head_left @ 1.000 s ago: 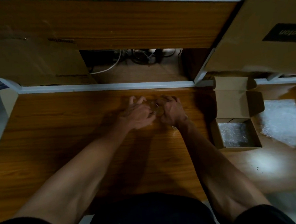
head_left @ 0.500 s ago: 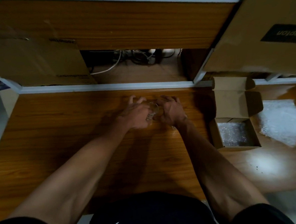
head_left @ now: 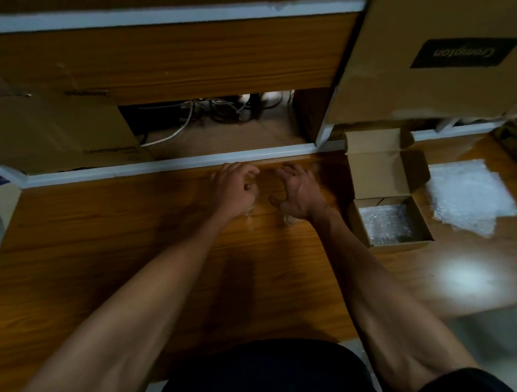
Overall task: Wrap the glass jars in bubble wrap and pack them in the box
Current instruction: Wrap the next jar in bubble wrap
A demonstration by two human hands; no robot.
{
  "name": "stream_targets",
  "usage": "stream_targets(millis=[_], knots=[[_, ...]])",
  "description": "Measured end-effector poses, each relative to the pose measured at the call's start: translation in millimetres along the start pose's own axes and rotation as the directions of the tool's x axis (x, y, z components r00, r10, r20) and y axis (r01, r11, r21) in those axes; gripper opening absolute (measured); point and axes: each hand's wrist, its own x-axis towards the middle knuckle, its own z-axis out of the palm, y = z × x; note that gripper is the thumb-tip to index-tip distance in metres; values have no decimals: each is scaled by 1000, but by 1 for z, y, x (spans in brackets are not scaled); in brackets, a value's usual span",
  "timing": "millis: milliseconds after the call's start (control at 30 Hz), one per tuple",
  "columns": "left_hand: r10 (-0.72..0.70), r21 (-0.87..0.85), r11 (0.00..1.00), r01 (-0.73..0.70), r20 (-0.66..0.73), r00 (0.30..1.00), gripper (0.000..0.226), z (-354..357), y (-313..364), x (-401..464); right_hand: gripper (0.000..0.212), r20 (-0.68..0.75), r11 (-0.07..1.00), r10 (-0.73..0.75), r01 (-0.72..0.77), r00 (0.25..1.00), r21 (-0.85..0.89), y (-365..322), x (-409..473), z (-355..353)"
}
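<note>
My left hand (head_left: 235, 189) and my right hand (head_left: 299, 193) hover side by side over the middle of the wooden table (head_left: 102, 241), a small gap between them. Both have curled fingers. A bit of clear glass jar (head_left: 248, 214) shows under the heel of my left hand, and another bit of glass (head_left: 289, 221) shows under my right wrist; each hand seems to grip a jar, mostly hidden. To the right stands the small open cardboard box (head_left: 357, 223) with bubble wrap (head_left: 386, 224) lying inside. Loose bubble wrap sheets (head_left: 469, 195) lie further right.
A large brown carton with a black label (head_left: 454, 47) stands at the back right, just behind the small box's raised flap. Another carton (head_left: 50, 132) sits at the back left. Cables (head_left: 215, 110) lie in a recess behind the table's white rear edge.
My hands were pressed together around one glass jar; now they have drawn apart and moved slightly away from me, each with glass showing beneath it.
</note>
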Motion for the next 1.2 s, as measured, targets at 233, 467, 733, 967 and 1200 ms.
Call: stream_targets(millis=[233,467,733,967,1200], knots=[[46,-208,978,-35,48,998,34,40,73,9,38,-314,984,140,-96,939,152,71,-53,-26],[149,-218,971,-103,205,967,34,108,167,15,32,-423,942,334,-312,842,122,162,-118,-46],[314,-259,937,-236,326,891,29,190,267,35,35,-430,804,593,-532,681,267,274,-188,-58],[330,-240,940,-243,455,827,41,267,336,58,44,-284,617,787,-698,548,363,359,-220,-51],[253,-133,967,-217,582,773,52,316,362,70,68,-161,399,915,-766,371,504,410,-232,-32]])
